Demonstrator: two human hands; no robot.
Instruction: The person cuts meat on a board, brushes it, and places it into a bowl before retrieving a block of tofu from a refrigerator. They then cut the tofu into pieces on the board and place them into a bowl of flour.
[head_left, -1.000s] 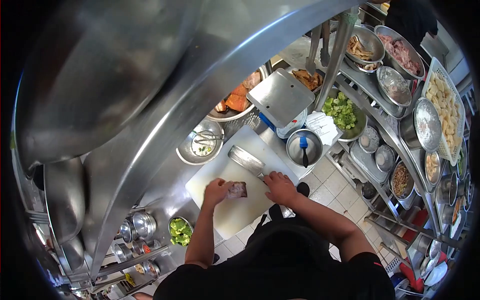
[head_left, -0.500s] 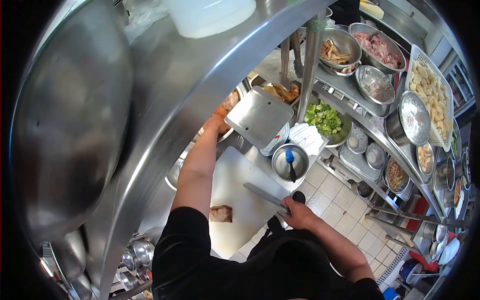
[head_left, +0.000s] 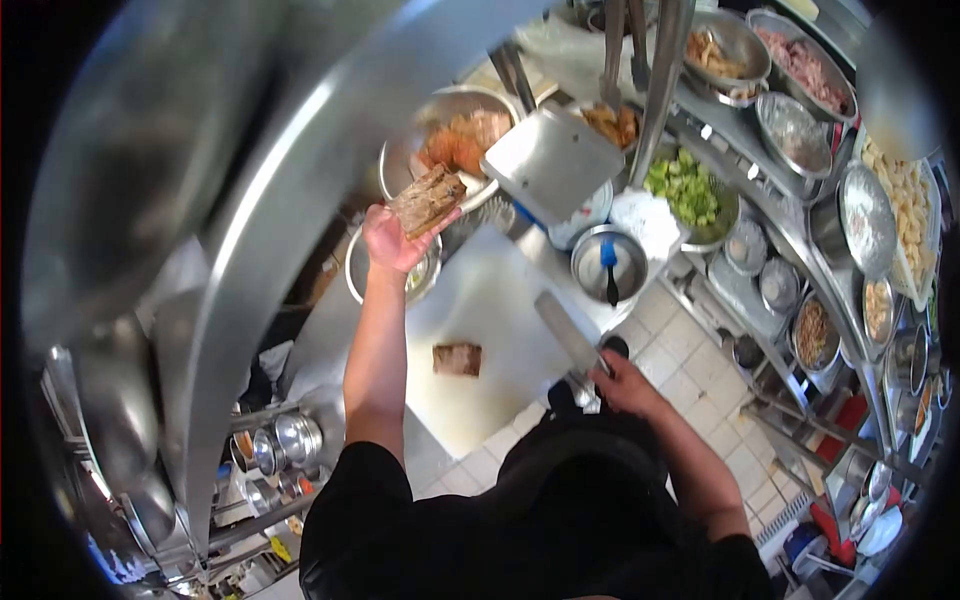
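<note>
My left hand is raised past the far left corner of the white cutting board, closed around a browned slab of meat. Beyond it, a steel bowl contains more meat with an orange-red coating. A smaller browned piece of meat lies on the board. At the board's right edge, my right hand grips the handle of a broad-bladed knife. Its blade points away from me over the board, apart from the meat there.
A steel bowl with a blue-headed brush stands right of the board, near chopped greens. A flat metal plate sits behind. The steel shelf edge curves overhead at left. Filled bowls line the right-hand shelves.
My left hand has come back out of the bowl, bringing up the slab of meat. The knife stays in my right hand, its blade turned further away from me. The view has shifted.
</note>
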